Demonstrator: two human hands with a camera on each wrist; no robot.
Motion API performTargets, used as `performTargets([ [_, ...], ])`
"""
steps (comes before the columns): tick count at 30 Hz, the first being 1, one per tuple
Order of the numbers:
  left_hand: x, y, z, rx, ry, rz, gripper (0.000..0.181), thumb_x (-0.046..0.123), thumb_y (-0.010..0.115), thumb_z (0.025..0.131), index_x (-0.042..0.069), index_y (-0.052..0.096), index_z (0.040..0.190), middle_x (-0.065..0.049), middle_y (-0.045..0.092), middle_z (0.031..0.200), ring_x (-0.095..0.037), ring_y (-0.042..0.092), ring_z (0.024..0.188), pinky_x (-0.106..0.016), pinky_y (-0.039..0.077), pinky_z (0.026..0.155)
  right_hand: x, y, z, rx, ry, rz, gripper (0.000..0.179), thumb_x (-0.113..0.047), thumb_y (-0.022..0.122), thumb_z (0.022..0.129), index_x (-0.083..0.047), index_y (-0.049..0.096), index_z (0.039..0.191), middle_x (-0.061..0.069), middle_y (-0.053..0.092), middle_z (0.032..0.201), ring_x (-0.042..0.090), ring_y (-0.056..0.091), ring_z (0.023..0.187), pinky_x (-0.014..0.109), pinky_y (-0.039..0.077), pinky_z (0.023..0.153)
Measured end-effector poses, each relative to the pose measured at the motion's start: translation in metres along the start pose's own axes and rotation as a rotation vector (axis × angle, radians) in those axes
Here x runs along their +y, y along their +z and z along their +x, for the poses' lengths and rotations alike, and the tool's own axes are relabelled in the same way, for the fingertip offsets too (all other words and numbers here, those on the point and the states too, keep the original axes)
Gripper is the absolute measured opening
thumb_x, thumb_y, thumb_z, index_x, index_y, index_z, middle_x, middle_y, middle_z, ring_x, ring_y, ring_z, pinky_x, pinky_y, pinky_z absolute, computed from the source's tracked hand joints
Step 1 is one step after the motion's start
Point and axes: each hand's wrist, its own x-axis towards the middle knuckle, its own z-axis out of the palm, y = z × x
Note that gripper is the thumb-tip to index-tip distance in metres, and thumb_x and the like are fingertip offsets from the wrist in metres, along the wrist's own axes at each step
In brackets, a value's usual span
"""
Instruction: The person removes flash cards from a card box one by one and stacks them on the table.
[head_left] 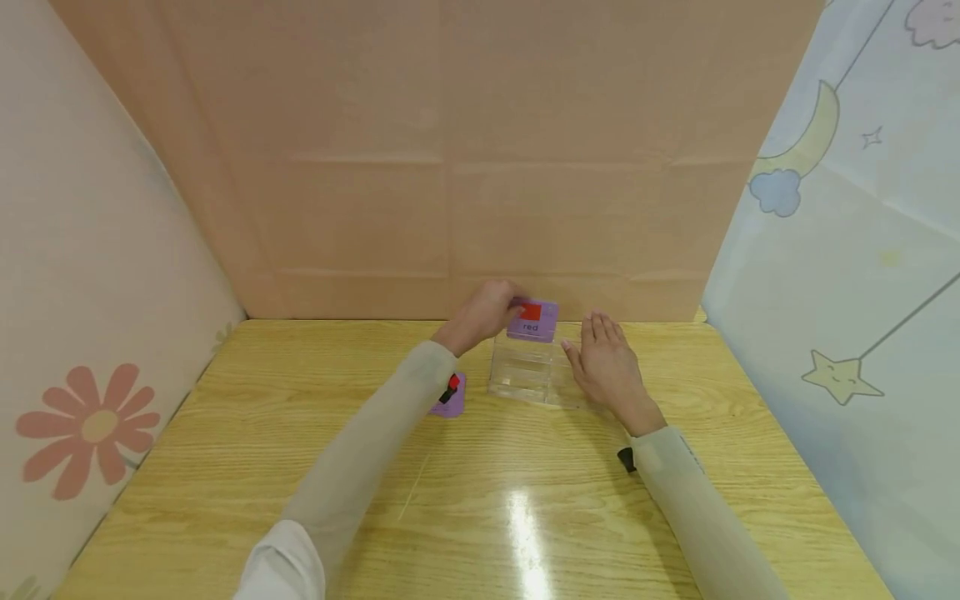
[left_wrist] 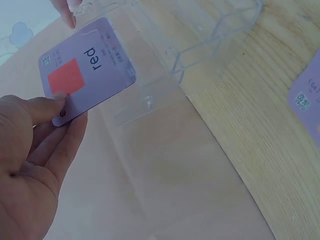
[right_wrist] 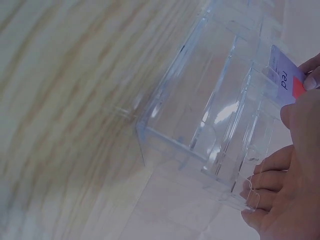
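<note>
A purple card (head_left: 531,327) with a red square and the word "red" is pinched at its upper corner by my left hand (head_left: 483,314), thumb on the printed face. The left wrist view shows the card (left_wrist: 92,67) tilted at the rear tier of a clear tiered plastic stand (head_left: 520,372). Whether its lower edge sits in the slot I cannot tell. My right hand (head_left: 606,364) lies along the stand's right side with fingers extended; in the right wrist view its fingertips are at the rear end of the stand (right_wrist: 192,107).
Another purple card (head_left: 452,406) lies on the wooden table (head_left: 480,500), left of the stand and partly hidden by my left sleeve. Brown paper (head_left: 450,167) rises behind the table's far edge. Patterned panels (head_left: 97,275) flank both sides.
</note>
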Motion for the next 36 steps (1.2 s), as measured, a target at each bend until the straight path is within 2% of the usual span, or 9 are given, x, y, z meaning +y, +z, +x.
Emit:
performTargets([
  [4, -0.002, -0.007, 0.0, -0.019, -0.001, -0.073, 0.02, 0.006, 0.066, 0.103, 0.004, 0.078, 0.119, -0.012, 0.078, 0.12, -0.023, 0.075, 0.107, -0.034, 0.063, 0.094, -0.001, 0.001, 0.0, -0.002, 0.0, 0.009, 0.073, -0.042, 0.036, 0.114, 0.019, 0.034, 0.154, 0.039, 0.034, 0.162, 0.053, 0.033, 0.154, 0.06, 0.025, 0.131],
  [9, -0.006, -0.012, 0.002, -0.049, 0.008, -0.093, 0.019, 0.009, 0.067, 0.103, 0.005, 0.079, 0.117, -0.011, 0.079, 0.118, -0.022, 0.075, 0.106, -0.033, 0.063, 0.094, -0.001, 0.002, 0.001, -0.002, 0.001, 0.006, 0.073, -0.043, 0.035, 0.114, 0.019, 0.035, 0.154, 0.039, 0.034, 0.162, 0.052, 0.033, 0.154, 0.06, 0.025, 0.131],
  [14, -0.01, -0.014, 0.004, -0.05, 0.016, -0.125, 0.02, 0.007, 0.067, 0.103, 0.003, 0.079, 0.119, -0.013, 0.078, 0.121, -0.024, 0.077, 0.108, -0.032, 0.063, 0.093, -0.001, 0.003, 0.001, 0.016, -0.006, 0.003, 0.073, -0.042, 0.036, 0.114, 0.019, 0.035, 0.154, 0.038, 0.035, 0.161, 0.052, 0.034, 0.154, 0.06, 0.026, 0.13],
  [25, -0.011, -0.014, 0.004, -0.029, 0.034, -0.145, 0.02, 0.005, 0.068, 0.101, 0.0, 0.079, 0.117, -0.016, 0.079, 0.119, -0.025, 0.077, 0.106, -0.033, 0.064, 0.091, -0.001, 0.005, 0.002, 0.055, -0.024, -0.015, 0.072, -0.041, 0.039, 0.113, 0.019, 0.038, 0.152, 0.039, 0.039, 0.159, 0.052, 0.039, 0.151, 0.06, 0.03, 0.128],
  [36, -0.012, -0.014, 0.003, -0.027, 0.032, -0.129, 0.021, 0.006, 0.067, 0.102, 0.001, 0.079, 0.119, -0.015, 0.078, 0.121, -0.025, 0.077, 0.106, -0.033, 0.064, 0.092, -0.002, 0.003, 0.002, 0.047, -0.019, -0.004, 0.071, -0.041, 0.04, 0.113, 0.019, 0.038, 0.152, 0.039, 0.04, 0.159, 0.052, 0.038, 0.151, 0.06, 0.03, 0.128],
])
